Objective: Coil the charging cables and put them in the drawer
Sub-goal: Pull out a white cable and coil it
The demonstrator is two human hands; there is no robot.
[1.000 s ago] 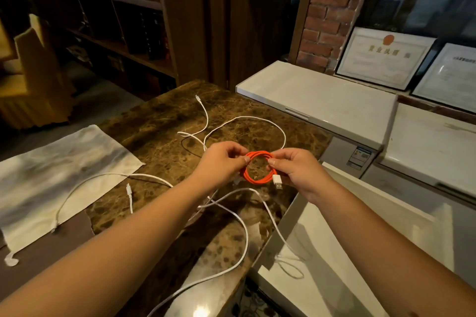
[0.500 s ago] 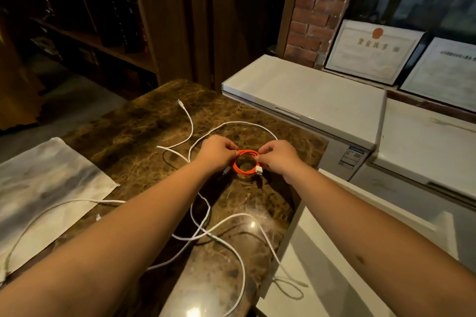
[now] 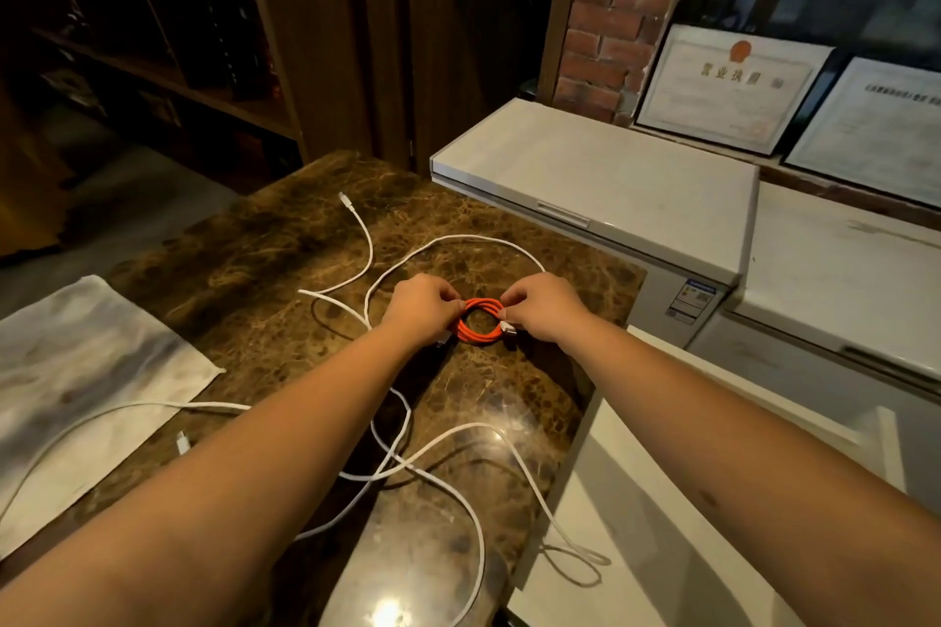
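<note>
Here, the bright orange charging cable [image 3: 478, 323], wound into a small flat coil, sits between my two hands just above the dark brown marble table [image 3: 265, 270]. My left hand [image 3: 420, 308] pinches the coil's left side with fingers closed on the strands, and my right hand [image 3: 545, 306] pinches the right side, where a white plug [image 3: 507, 327] sticks out under my fingers. Around the coil, loose white charging cables [image 3: 448, 453] sprawl over the table: one runs in a wide arc behind my hands, with an end plug lying toward the far edge, and others cross under my forearms near me. One white loop spills off the table's right edge into the open white drawer [image 3: 662, 550]; apart from that loop I see nothing in the drawer. To my left, a pale grey mottled cloth [image 3: 76, 362] lies flat on the table, with one white cable trailing across it. Beyond the table stand two white chest freezers [image 3: 611, 173], lids down, and framed certificates [image 3: 728, 87] lean on the ledge behind them.
</note>
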